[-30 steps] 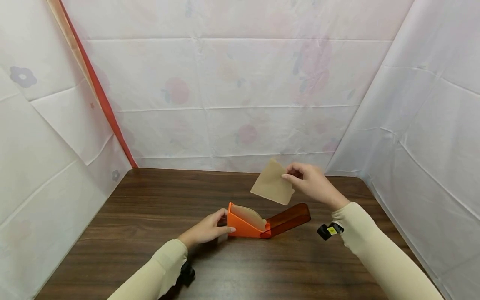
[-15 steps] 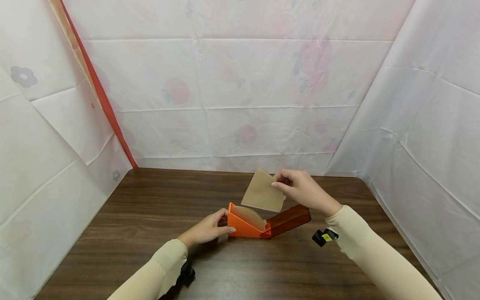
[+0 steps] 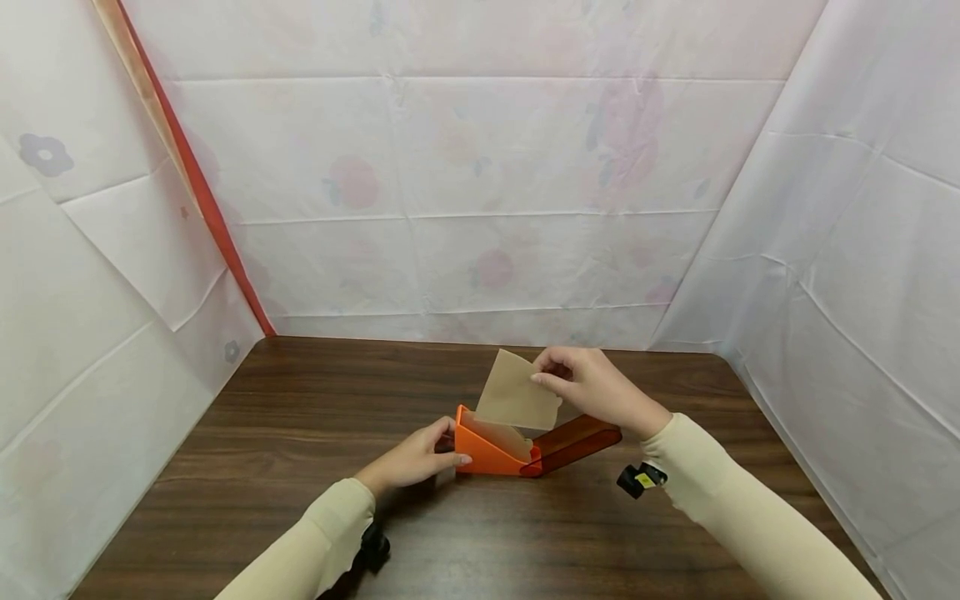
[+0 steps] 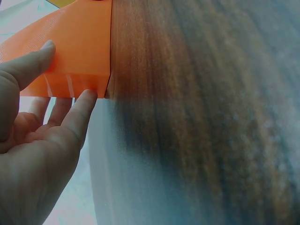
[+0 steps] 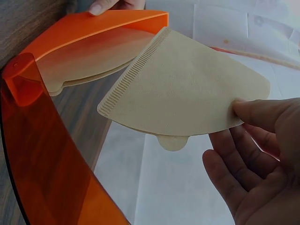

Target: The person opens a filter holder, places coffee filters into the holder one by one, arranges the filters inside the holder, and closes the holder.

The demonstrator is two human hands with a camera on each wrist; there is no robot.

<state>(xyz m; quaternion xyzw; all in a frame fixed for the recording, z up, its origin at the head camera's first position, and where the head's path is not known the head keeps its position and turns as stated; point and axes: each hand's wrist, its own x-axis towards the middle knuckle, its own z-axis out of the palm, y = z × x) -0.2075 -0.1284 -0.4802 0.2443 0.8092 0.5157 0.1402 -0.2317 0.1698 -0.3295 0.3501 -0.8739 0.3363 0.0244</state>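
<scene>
My right hand (image 3: 596, 387) pinches a tan paper coffee filter (image 5: 187, 89) near its rounded edge, between thumb and fingers. The filter has a crimped seam and a small tab, and hangs over the orange filter box (image 3: 487, 450). More tan filters (image 5: 93, 58) stand inside the box. At its left end, my left hand (image 3: 412, 458) grips the box, thumb on the near wall and fingers around the end. In the left wrist view the thumb and fingertips (image 4: 87, 95) touch the orange wall (image 4: 79, 47). The see-through amber lid (image 3: 576, 443) is swung open to the right.
The box stands on a dark wood-grain table (image 3: 330, 400). Pale patterned sheets (image 3: 450, 167) hang behind and on both sides. Black wrist cameras (image 3: 641, 479) sit at both cuffs.
My right hand has moved left and down with the coffee filter, from above the lid to just over the box. The left hand and the box have stayed in place.
</scene>
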